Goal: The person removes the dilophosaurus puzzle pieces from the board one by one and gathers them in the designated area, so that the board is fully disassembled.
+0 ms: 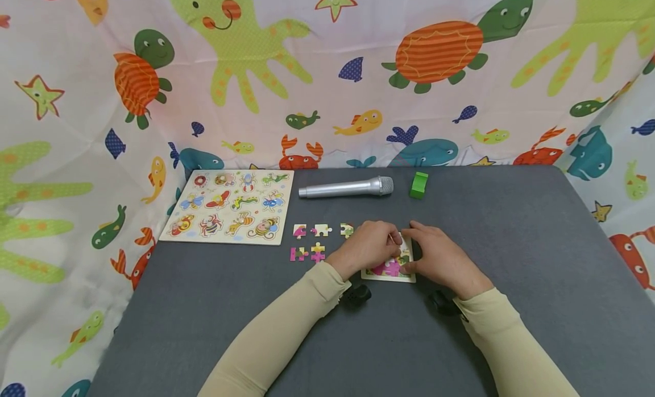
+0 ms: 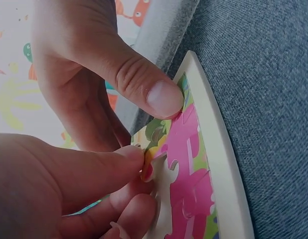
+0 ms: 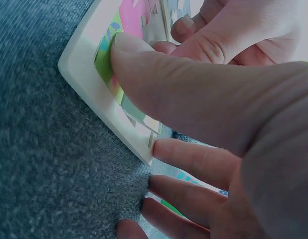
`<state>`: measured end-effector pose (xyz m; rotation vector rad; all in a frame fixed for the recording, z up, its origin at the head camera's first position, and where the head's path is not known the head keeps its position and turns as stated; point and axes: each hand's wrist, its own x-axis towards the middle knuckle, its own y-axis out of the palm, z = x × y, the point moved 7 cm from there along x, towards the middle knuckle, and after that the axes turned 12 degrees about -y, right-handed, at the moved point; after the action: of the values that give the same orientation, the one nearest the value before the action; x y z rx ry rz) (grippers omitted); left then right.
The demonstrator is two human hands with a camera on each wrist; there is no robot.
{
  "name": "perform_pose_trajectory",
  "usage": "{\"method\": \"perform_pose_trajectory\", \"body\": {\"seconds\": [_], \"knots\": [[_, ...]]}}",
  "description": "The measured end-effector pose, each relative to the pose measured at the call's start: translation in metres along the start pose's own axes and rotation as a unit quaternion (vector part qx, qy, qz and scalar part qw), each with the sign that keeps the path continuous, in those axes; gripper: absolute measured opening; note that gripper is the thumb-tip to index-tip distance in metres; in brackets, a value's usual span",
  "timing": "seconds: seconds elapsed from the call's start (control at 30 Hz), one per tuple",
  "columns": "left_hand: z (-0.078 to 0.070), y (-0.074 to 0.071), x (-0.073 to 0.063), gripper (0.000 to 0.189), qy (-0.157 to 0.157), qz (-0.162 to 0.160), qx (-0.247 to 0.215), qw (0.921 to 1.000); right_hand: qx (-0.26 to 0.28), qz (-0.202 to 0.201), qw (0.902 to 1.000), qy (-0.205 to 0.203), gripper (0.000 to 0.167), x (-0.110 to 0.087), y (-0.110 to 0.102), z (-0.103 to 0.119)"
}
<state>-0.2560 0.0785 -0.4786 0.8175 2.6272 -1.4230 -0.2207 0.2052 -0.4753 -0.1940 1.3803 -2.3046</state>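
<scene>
Working mid-tabletop (image 1: 512,232), we press our right hand's (image 1: 444,256) thumb onto the puzzle tray (image 1: 390,274) while our left hand (image 1: 369,246) pinches a piece (image 2: 161,167) into it; 5 loose pieces (image 1: 313,241) remain, so we judge it partly done.

The grey table (image 1: 512,260) lies open to the right of the right hand (image 1: 440,255) and in front of both forearms. To the left of the left hand (image 1: 365,246), loose puzzle pieces (image 1: 313,242) lie in the way, with the animal board (image 1: 232,205) beyond them. Behind the hands, a silver microphone (image 1: 346,188) and a green block (image 1: 418,185) stand across the path.
</scene>
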Motion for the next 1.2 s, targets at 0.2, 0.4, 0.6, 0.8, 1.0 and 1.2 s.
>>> {"method": "perform_pose_trajectory", "body": {"seconds": [0.2, 0.4, 0.6, 0.8, 1.0, 1.2], "knots": [[-0.001, -0.001, 0.000, 0.015, 0.008, -0.002, 0.005, 1.0000, 0.002, -0.001, 1.0000, -0.002, 0.079, 0.000, 0.000, 0.000], [-0.001, -0.002, 0.000, 0.013, 0.013, -0.005, -0.008, 0.9999, 0.005, 0.002, 1.0000, 0.000, 0.080, 0.000, 0.000, 0.000], [-0.002, -0.006, -0.001, 0.013, 0.021, -0.005, -0.020, 0.9996, 0.003, 0.003, 1.0000, 0.003, 0.080, 0.000, -0.001, 0.000], [0.005, -0.023, -0.007, 0.015, 0.019, -0.013, -0.028, 0.9993, 0.002, 0.006, 0.9999, 0.008, 0.081, 0.002, 0.001, 0.000], [0.032, -0.045, -0.018, 0.012, 0.006, -0.037, -0.038, 0.9986, 0.003, 0.009, 0.9998, 0.017, 0.081, 0.001, 0.002, -0.001], [0.075, -0.063, -0.041, 0.011, -0.017, -0.043, -0.057, 0.9973, -0.001, 0.009, 0.9999, 0.011, 0.080, 0.001, 0.003, 0.000]]}}
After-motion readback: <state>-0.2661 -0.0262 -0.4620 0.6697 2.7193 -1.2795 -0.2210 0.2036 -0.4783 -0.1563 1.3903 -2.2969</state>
